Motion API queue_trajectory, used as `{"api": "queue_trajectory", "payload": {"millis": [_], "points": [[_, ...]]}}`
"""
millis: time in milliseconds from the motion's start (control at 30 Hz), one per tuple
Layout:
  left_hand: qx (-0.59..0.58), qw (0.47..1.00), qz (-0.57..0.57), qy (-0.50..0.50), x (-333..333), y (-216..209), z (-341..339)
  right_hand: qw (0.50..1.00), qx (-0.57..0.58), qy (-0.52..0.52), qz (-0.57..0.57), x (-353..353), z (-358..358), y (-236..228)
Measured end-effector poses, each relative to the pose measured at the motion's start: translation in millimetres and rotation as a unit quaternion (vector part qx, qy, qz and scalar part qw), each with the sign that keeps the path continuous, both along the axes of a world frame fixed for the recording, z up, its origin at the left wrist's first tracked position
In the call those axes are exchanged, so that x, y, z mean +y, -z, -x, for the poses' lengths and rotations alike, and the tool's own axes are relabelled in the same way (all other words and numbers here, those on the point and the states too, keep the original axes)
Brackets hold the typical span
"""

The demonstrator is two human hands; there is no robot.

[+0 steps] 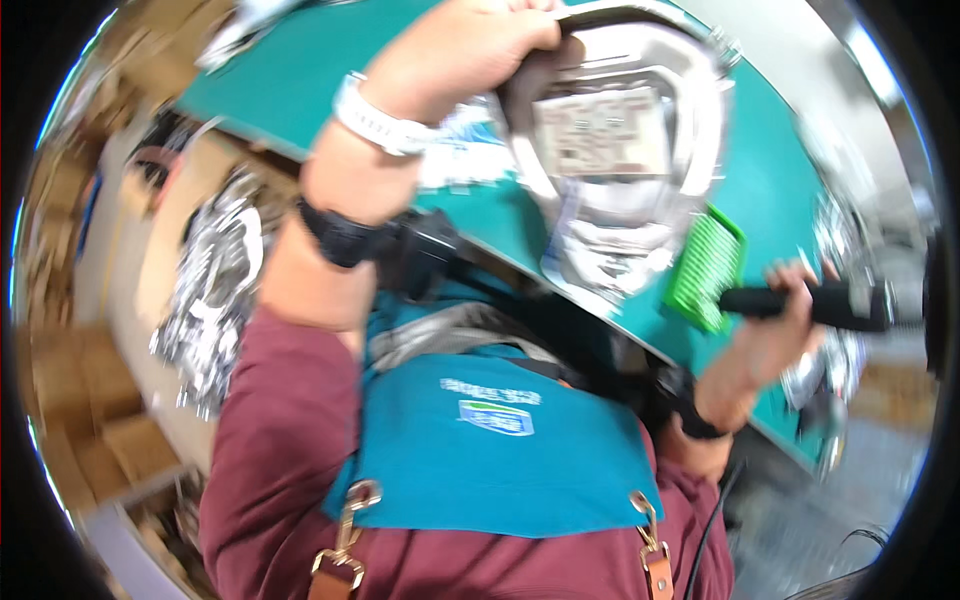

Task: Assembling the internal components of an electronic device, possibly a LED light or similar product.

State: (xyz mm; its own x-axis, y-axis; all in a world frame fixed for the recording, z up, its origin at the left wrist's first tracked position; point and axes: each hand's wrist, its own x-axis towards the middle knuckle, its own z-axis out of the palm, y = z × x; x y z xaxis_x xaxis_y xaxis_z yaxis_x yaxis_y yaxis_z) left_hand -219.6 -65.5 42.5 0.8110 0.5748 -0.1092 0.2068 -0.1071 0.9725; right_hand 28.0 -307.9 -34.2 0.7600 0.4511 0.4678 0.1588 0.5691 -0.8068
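My left hand (480, 50), with a white band on the wrist, is closed on the upper left rim of a shiny silver oval housing (690, 150). A pale rectangular card or plate with dark patches (603, 133) shows inside the housing; motion blur hides its details. Off to the right, my right hand (785, 325) has its fingers wrapped round a black cylindrical tool (850, 306) lying roughly level. The tool's kind is not clear. Between the housing and the right hand sits a green plastic basket (708, 265) with a ribbed or perforated inside.
Beneath these things is a green-topped table (265, 98). Small white and bluish pieces (465, 150) lie on it beside my left forearm. A heap of shiny silver parts (215, 285) is on the left, with cardboard boxes (85, 385) beyond. More silver parts (830, 235) are at far right.
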Motion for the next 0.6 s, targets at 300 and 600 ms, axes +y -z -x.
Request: {"api": "queue_trajectory", "payload": {"millis": [300,600], "points": [[-0.598,0.538,0.126,-0.580,-92.2,80.6,163.9,0.994,-0.108,-0.002,0.025,-12.1,3.4,-5.9],[-0.565,0.500,0.272,-0.598,-118.1,156.0,222.1,0.993,-0.106,-0.032,0.035,-11.1,-12.9,-5.8]]}}
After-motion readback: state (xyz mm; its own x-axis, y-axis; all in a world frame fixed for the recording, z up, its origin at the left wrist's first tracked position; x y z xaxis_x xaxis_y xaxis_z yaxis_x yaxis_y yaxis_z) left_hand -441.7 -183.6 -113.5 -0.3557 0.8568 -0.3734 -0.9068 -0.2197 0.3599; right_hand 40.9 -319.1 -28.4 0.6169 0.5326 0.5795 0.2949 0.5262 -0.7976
